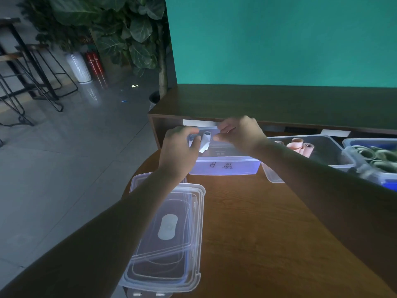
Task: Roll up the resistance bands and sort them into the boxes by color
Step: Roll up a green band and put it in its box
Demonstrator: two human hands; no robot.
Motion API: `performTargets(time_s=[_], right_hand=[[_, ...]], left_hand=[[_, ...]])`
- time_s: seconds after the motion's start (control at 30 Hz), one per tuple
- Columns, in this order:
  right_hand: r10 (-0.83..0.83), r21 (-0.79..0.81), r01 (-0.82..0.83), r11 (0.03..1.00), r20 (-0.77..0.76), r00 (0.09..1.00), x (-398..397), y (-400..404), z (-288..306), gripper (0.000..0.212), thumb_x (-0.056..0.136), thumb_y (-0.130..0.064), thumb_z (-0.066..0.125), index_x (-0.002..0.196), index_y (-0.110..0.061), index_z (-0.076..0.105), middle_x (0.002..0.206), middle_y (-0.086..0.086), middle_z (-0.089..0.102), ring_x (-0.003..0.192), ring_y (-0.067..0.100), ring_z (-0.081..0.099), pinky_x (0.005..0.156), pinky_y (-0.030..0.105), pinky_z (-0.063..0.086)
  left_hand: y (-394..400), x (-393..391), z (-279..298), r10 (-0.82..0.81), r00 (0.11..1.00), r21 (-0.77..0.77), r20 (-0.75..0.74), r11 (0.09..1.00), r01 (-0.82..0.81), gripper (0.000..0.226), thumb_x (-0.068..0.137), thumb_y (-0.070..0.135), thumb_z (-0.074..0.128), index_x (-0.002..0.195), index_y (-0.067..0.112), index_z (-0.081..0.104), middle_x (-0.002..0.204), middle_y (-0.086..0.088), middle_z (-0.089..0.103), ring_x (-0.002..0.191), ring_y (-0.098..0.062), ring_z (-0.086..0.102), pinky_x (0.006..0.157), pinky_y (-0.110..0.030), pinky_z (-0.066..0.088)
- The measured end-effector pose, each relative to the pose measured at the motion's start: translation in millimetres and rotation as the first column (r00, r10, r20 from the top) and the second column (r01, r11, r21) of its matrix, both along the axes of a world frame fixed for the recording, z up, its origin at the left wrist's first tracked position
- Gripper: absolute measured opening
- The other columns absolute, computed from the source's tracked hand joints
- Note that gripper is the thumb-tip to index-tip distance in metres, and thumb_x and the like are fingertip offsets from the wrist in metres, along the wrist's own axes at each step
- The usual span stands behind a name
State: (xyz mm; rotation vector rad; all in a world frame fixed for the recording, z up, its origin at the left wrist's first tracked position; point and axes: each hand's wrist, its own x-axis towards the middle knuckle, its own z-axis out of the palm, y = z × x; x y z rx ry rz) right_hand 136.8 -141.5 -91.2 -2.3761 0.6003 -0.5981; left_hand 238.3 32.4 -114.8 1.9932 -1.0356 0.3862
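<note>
1. Both hands are raised over the far left box (223, 166), a clear plastic one with handwriting on its near wall.
2. Left hand (182, 147) has its fingers curled, and it grips the lower end of a pale, rolled-up band (205, 141), which stands tilted with its open tube end pointing up and away.
3. Right hand (238, 134) is just to the right of the roll, thumb and forefinger drawn together as in a pinch; whether they actually hold the band's edge or only come near it is hard to tell through the blur.
4. That roll is held above the left box, not yet lying inside it.
5. To the right, a second clear box (326, 143) holds several pink rolls (299, 147), lying against one another.
6. Farther right, at the frame's edge, a blue-rimmed box (373, 171) holds greenish rolls (378, 157), blurred.
7. All three boxes sit along the far side of a round wooden table (257, 222).
8. Near the left edge of the table lies a stack of clear lids (171, 233), under the left forearm.
9. Beyond the table stands a dark wooden shelf (257, 102) against a teal wall (279, 39).
10. Far left, on a grey tiled floor, are a leafy plant (120, 29), a red fire extinguisher (94, 65) and black metal stools (32, 78).
</note>
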Motion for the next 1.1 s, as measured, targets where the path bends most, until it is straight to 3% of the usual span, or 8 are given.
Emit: performTargets(time_s=[0.27,0.33,0.43,0.53,0.6,0.77,0.87,1.1], right_hand=[[-0.143,0.109,0.135,0.985,0.077,0.987,-130,11,4,0.029,0.078,-0.040,0.085,0.100,-0.022,0.077,0.086,-0.015,0.073,0.075,-0.013,0.062,0.079,0.009,0.045],[-0.194,0.128,0.183,0.975,0.079,0.978,-171,14,-1,0.028,0.078,-0.042,0.084,0.099,-0.024,0.077,0.091,-0.014,0.076,0.080,-0.011,0.063,0.086,0.017,0.047],[-0.240,0.143,0.226,0.964,0.091,0.966,-246,23,-3,0.025,0.083,-0.034,0.082,0.102,-0.020,0.077,0.094,-0.007,0.076,0.074,-0.016,0.061,0.068,0.002,0.043],[-0.327,0.165,0.308,0.937,0.105,0.939,-325,35,-6,0.020,0.082,-0.036,0.082,0.097,-0.024,0.077,0.085,-0.011,0.074,0.076,-0.009,0.064,0.069,0.007,0.048],[-0.381,0.162,0.362,0.918,0.103,0.919,-375,42,-10,0.016,0.082,-0.039,0.082,0.092,-0.027,0.076,0.078,-0.013,0.073,0.072,-0.005,0.066,0.071,0.017,0.051],[-0.509,0.147,0.496,0.856,0.069,0.858,-483,60,-21,0.007,0.085,-0.037,0.078,0.085,-0.030,0.075,0.072,-0.015,0.070,0.064,-0.008,0.061,0.059,0.007,0.039],[-0.576,0.166,0.564,0.809,0.031,0.817,-530,60,-31,0.014,0.086,-0.039,0.077,0.091,-0.027,0.076,0.084,-0.010,0.072,0.072,0.003,0.062,0.060,0.009,0.039],[-0.624,0.178,0.620,0.764,-0.037,0.780,-600,59,-50,0.025,0.079,-0.036,0.085,0.098,-0.022,0.076,0.089,-0.008,0.073,0.078,-0.006,0.060,0.065,0.002,0.041]], left_hand=[[-16,-83,21,-0.070,0.997,0.017,-0.030,0.997,0.070,0.022,0.092,0.019,0.069,0.113,0.014,0.075,0.108,0.000,0.075,0.100,-0.017,0.066,0.086,-0.023,0.046],[-22,-110,22,-0.115,0.993,0.047,-0.039,0.992,0.117,0.024,0.092,0.020,0.069,0.115,0.014,0.074,0.109,0.001,0.075,0.101,-0.018,0.067,0.089,-0.028,0.050],[-29,-160,27,-0.199,0.979,0.102,-0.051,0.974,0.203,0.022,0.093,0.025,0.067,0.114,0.020,0.074,0.110,0.004,0.074,0.102,-0.018,0.067,0.088,-0.036,0.056],[-35,-219,35,-0.255,0.962,0.170,-0.095,0.948,0.269,0.021,0.093,0.032,0.067,0.114,0.029,0.072,0.110,0.008,0.073,0.100,-0.018,0.066,0.084,-0.039,0.058],[-42,-263,38,-0.320,0.940,0.198,-0.115,0.920,0.337,0.023,0.093,0.036,0.068,0.114,0.029,0.072,0.109,0.011,0.073,0.099,-0.015,0.066,0.087,-0.038,0.057],[-61,-372,33,-0.477,0.854,0.299,-0.207,0.800,0.520,0.031,0.093,0.042,0.067,0.122,0.030,0.066,0.107,0.011,0.069,0.102,-0.013,0.063,0.093,-0.040,0.055],[-69,-423,25,-0.512,0.830,0.366,-0.223,0.745,0.558,0.032,0.094,0.046,0.064,0.124,0.034,0.063,0.109,0.014,0.065,0.106,-0.012,0.059,0.092,-0.039,0.054],[-78,-486,-4,-0.582,0.768,0.405,-0.266,0.656,0.637,0.026,0.088,0.037,0.072,0.114,0.031,0.072,0.108,0.010,0.071,0.092,-0.011,0.064,0.083,-0.030,0.056]])
